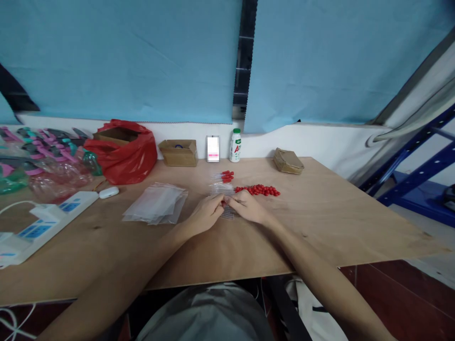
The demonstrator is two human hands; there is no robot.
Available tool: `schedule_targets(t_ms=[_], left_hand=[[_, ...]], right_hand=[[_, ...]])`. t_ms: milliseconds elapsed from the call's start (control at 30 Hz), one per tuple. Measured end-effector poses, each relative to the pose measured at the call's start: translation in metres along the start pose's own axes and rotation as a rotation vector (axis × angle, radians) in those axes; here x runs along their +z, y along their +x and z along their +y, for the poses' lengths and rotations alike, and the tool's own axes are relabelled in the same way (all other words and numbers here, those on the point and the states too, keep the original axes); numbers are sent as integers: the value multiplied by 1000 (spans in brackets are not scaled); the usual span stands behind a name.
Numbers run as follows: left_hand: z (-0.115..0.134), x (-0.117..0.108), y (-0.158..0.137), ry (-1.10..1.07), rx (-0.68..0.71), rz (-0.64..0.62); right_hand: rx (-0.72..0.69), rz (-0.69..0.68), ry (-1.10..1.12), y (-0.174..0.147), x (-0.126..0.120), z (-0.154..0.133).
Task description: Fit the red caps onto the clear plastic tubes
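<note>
My left hand [208,211] and my right hand [248,207] meet over the middle of the table, fingers closed in a pinch. Between their fingertips shows a bit of a red dropper bulb [223,203]; the fingers hide most of it, and I cannot make out whether a tube is in it. Thin clear tubes [221,189] lie in a row behind and beneath the hands. Just beyond them are several droppers with red bulbs [227,176] on their ends. A heap of loose red bulbs [261,190] lies behind my right hand.
Clear zip bags [156,203] lie left of my hands. Farther left are a power strip [53,222], a white case [108,192], a red plastic bag [138,156] and spray bottles [53,166]. Along the wall stand a cardboard box [178,154], a white bottle [235,147] and a brown packet [288,161].
</note>
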State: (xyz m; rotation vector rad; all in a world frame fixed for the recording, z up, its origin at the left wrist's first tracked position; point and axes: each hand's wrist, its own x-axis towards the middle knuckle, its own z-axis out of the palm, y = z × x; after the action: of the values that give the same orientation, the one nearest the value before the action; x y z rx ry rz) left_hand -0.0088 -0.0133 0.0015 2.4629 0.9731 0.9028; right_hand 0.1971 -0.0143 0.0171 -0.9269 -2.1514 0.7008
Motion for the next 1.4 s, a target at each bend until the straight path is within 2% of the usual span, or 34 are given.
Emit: schedule_targets(t_ms=[400, 700, 933, 1167, 1400], left_hand=[[6, 0, 2, -32, 31, 22], [8, -1, 2, -42, 33, 21], [11, -1, 0, -105, 15, 57], [10, 1, -4, 42, -33, 43], [8, 3, -3, 171, -21, 27]], right_hand=[[-1, -25, 53, 1, -1, -1], [50, -22, 110, 1, 0, -2], [116, 95, 187, 4, -3, 3], [168, 137, 168, 4, -2, 0], [87, 144, -20, 0, 7, 7]])
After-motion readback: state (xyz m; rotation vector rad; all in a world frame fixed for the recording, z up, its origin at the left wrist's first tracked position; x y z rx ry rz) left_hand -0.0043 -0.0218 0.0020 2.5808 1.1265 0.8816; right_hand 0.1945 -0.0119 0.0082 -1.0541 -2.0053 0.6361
